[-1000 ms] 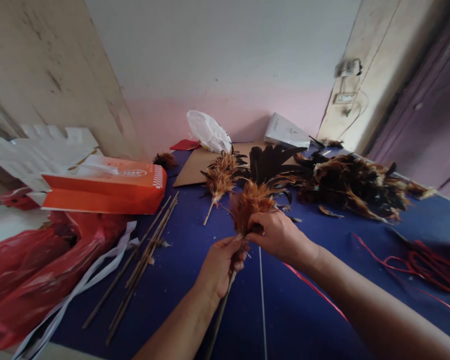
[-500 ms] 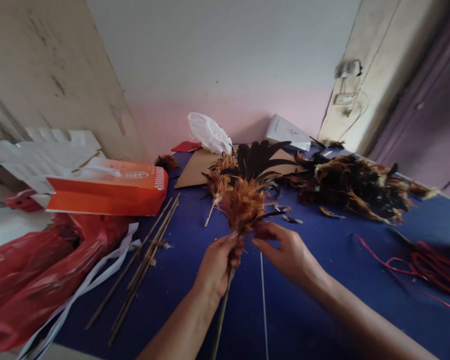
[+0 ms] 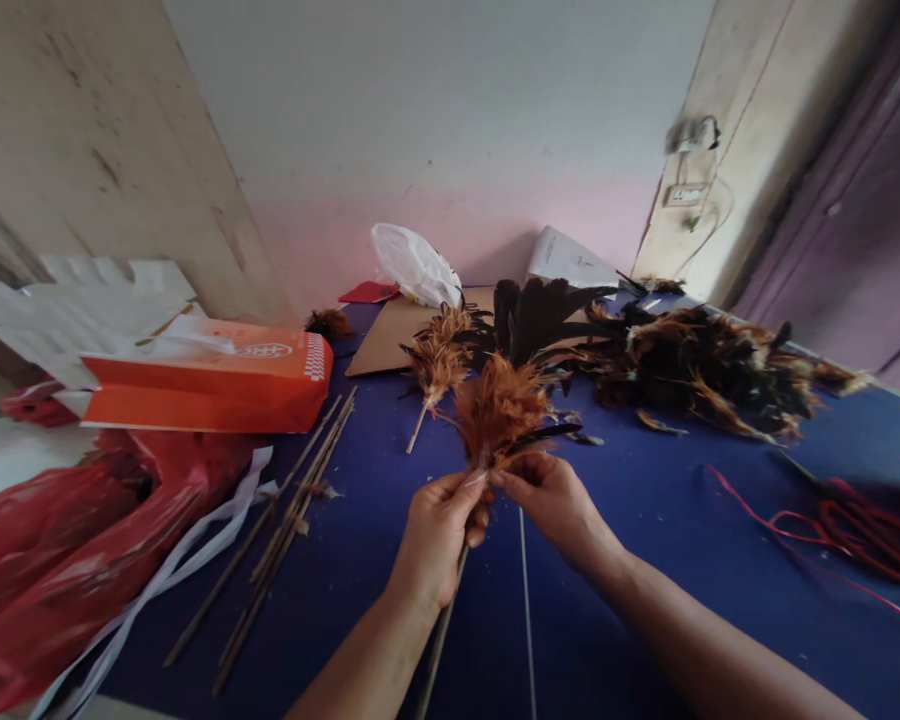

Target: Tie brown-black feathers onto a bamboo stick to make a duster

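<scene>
The left hand [image 3: 435, 530] squeezes its fingers around the stick [image 3: 440, 640] over the table [image 3: 600, 650]. The right hand [image 3: 559, 502] is beside it; I can't tell if those fingers pinch. A snug left squeeze should stop the brown feathers [image 3: 499, 400] slipping. Behind lies a feather pile [image 3: 712, 370].

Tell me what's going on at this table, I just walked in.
A person's left hand grips a thin stick just below a bunch of brown and black feathers. The right hand has its fingertips at the base of that bunch. Beyond it lies a smaller feathered stick, with a feather pile to the right and bare sticks to the left.
</scene>
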`<state>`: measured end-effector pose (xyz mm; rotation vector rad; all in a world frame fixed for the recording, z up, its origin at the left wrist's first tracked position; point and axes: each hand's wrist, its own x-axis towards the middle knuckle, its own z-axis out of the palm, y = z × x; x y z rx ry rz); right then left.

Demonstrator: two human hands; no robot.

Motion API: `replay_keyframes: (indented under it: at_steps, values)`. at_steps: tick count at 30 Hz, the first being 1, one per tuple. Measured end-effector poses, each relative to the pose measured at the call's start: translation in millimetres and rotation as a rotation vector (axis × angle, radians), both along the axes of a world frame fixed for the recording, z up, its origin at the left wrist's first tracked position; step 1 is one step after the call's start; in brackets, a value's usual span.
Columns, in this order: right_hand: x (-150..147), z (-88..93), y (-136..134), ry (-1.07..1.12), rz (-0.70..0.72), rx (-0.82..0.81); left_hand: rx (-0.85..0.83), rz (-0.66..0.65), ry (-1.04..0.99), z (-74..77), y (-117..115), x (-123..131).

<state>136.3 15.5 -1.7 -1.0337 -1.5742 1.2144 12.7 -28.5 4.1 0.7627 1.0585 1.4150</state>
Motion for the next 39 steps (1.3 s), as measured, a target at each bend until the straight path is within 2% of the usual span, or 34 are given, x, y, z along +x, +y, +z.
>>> replay_keyframes:
  at_steps: [5,8,12,15,18,23,26,29,31,34,37,39]
  values:
    - [0,-0.5,-1,0.054,0.013,-0.031,0.045,0.002,0.22,-2.2,-5,0]
    - [1,-2.3,0,0.079,0.041,-0.034,0.098,-0.007,0.452,-3.3,-6,-3]
    - [2,1.0,-2,0.139,0.049,-0.042,0.265,0.114,0.769,1.6,-8,-1]
    - [2,9.1,-9,0.174,0.017,-0.107,0.383,0.178,0.795,7.7,-11,2]
    - [3,15.7,-16,0.193,-0.023,-0.193,0.413,0.176,0.761,12.1,-13,4]
    - [3,17.9,-21,0.327,0.077,-0.287,0.472,0.168,0.901,15.0,-14,-2]
    - [5,19.3,-22,0.231,0.131,-0.292,0.531,0.164,1.035,16.3,-12,-8]
    - [10,23.8,-27,-0.133,0.209,-0.109,0.543,0.13,1.301,16.8,-8,-17]
    - [14,29.9,-34,-0.371,0.253,0.112,0.505,0.065,1.513,16.4,-7,-22]
    - [21,48.0,-41,-0.544,0.249,0.467,0.463,-0.058,1.79,19.2,-11,-26]
    - [34,78.1,-34,-0.651,0.233,0.759,0.583,-0.229,1.953,34.2,-26,-25]
    - [43,99.4,-22,-0.688,0.261,0.832,0.725,-0.376,2.023,51.8,-40,-26]
